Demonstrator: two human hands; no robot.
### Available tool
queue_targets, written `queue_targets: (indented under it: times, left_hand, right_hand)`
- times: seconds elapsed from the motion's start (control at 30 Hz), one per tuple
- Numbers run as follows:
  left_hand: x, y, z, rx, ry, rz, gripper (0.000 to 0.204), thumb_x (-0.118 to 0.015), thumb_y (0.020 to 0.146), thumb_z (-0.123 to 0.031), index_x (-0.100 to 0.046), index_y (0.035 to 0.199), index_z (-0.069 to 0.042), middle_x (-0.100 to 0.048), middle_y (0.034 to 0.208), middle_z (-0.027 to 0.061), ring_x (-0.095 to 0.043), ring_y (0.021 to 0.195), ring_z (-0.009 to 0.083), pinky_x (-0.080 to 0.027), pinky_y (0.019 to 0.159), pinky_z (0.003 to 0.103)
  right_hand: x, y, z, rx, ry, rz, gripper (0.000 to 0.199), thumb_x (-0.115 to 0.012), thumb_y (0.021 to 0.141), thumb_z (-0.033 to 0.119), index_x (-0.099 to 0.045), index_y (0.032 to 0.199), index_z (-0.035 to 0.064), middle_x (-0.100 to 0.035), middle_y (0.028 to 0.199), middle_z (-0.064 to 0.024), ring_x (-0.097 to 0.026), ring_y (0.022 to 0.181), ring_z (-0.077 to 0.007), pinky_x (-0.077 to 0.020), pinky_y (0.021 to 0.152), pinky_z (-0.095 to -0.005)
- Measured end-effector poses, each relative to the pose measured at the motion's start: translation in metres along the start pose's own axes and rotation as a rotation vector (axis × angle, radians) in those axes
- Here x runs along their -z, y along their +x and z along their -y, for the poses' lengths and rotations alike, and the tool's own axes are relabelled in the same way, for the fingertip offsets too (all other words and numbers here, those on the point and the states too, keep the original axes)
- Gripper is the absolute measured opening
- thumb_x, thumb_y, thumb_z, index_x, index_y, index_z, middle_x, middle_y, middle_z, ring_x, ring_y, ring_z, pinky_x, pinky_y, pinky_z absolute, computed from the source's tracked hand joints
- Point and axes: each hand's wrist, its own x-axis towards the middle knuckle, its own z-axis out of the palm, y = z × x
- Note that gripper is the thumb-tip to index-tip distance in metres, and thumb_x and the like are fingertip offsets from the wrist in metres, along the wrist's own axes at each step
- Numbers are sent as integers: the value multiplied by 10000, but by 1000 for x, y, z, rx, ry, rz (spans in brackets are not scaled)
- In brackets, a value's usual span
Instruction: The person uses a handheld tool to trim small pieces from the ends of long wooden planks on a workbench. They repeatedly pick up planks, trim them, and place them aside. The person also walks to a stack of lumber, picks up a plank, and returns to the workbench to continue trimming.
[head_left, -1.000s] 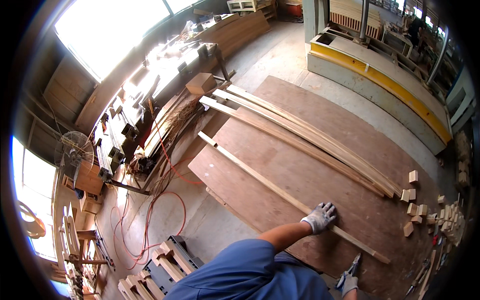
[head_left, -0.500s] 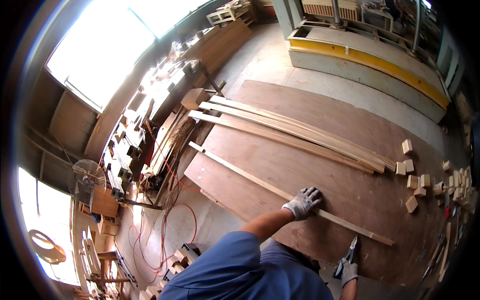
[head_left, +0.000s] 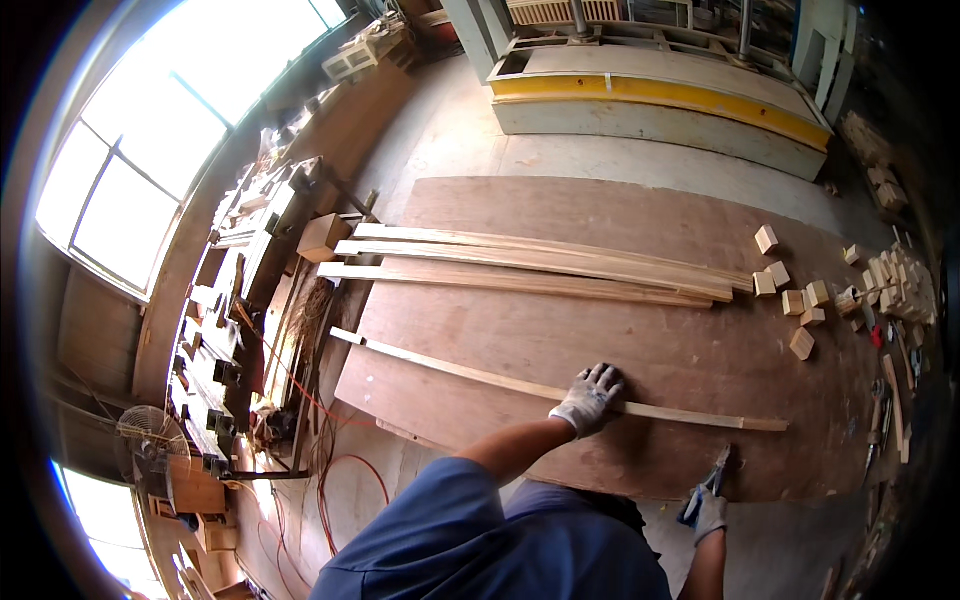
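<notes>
My left hand, in a white work glove, presses flat on a long thin wooden strip that lies across a large brown plywood sheet. My right hand, also gloved, grips a blue-handled tool near the sheet's front edge. The tool's tip points up toward the strip's right end and stays a little short of it.
A bundle of longer wooden strips lies farther back on the sheet. Several small wooden blocks are scattered at the right. A yellow-edged machine table stands beyond. Cluttered benches, red cable and a fan fill the left.
The view has tilted so the sheet and strips now lie more level. My left hand stays on the strip; my right hand with the tool has risen closer to the sheet's edge.
</notes>
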Motion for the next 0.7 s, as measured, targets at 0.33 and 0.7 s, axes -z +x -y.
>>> queue_targets:
  times: [0.33,0.7]
  left_hand:
    - [-13,-11,18,-44,-115,125,320,-664,883,-356,-635,1085,-109,-614,1156,140,-564,1110,353,-482,915,514]
    - [-40,-38,8,-149,-160,238,330,-580,903,-233,-619,1205,-103,-632,1126,172,-604,1036,383,-515,860,492]
  right_hand:
    - [-26,-42,-76,-143,230,156,246,-599,950,241,-586,1053,18,-623,720,-132,-616,556,-281,-535,512,-408]
    - [-62,-94,-25,105,161,124,342,-597,997,322,-641,1093,-3,-710,897,-131,-707,733,-237,-593,695,-371]
